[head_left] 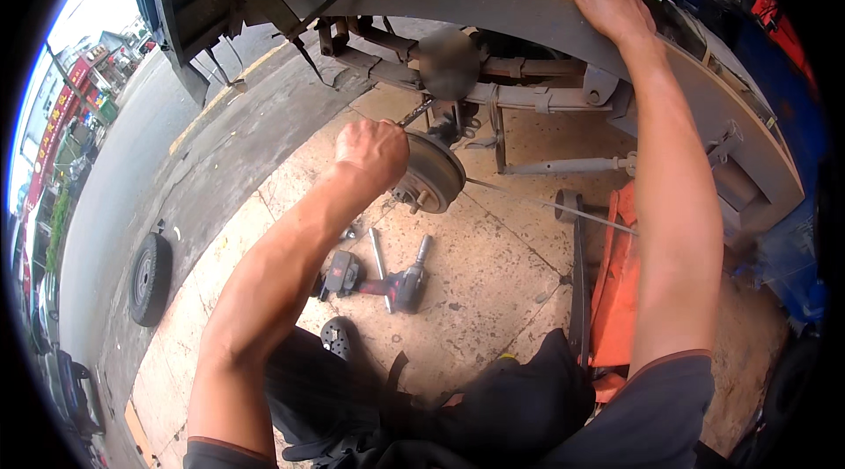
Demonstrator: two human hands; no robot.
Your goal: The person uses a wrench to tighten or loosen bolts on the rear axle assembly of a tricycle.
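Observation:
My left hand (374,152) is closed in a fist round the handle of a dark metal wrench (417,112). The wrench's far end reaches toward the bolts below the leaf spring (537,98), where a blurred patch hides part of the axle area. Just right of that fist is a brake drum (440,165) with wheel studs facing me. High on the right, my right hand (609,7) is wrapped over the top edge of the grey vehicle frame rail (493,7), thumb on the near side and fingers hidden behind it.
On the tiled floor lie a cordless impact wrench (400,291) and a metal bar (378,258). An orange floor jack (614,284) stands by my right arm, with a thin rod (546,202) crossing from it toward the drum. A spare wheel (150,280) rests at the left near the road.

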